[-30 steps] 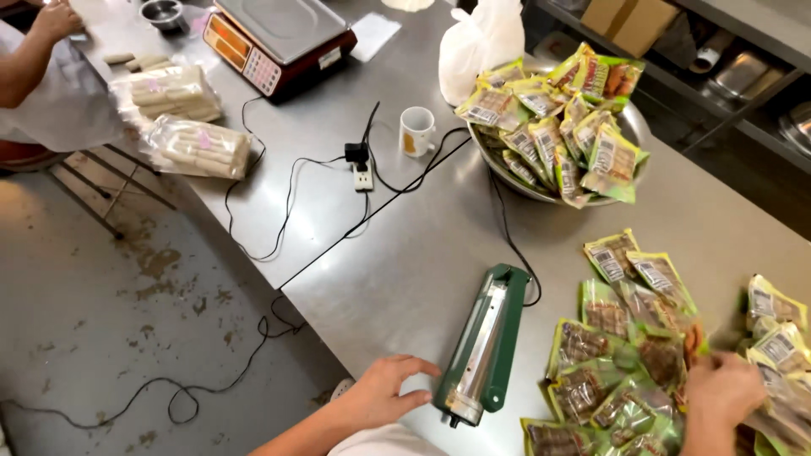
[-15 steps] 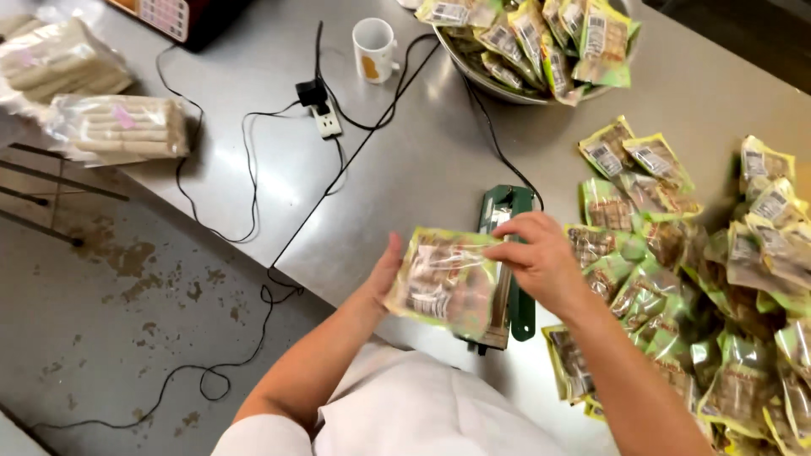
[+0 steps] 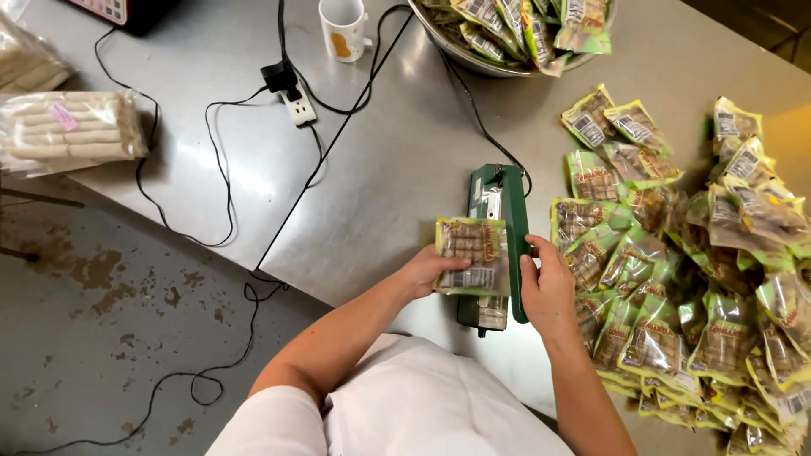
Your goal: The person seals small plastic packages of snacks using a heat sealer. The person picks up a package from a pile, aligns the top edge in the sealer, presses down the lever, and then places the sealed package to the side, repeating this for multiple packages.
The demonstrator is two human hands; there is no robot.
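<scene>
At nine o'clock lie wrapped white rolls, well apart. The left hand pinches one snack bag, its edge laid in the green sealer mid-table. The right hand, fingers closed, rests on the sealer's bar. At three o'clock sits a bag pile. The bag could slip crooked, I think, and seal badly.

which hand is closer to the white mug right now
Left. The left hand holds the packet on the mug's side of the green sealer; the right hand rests on the sealer's arm, farther from the mug.
</scene>
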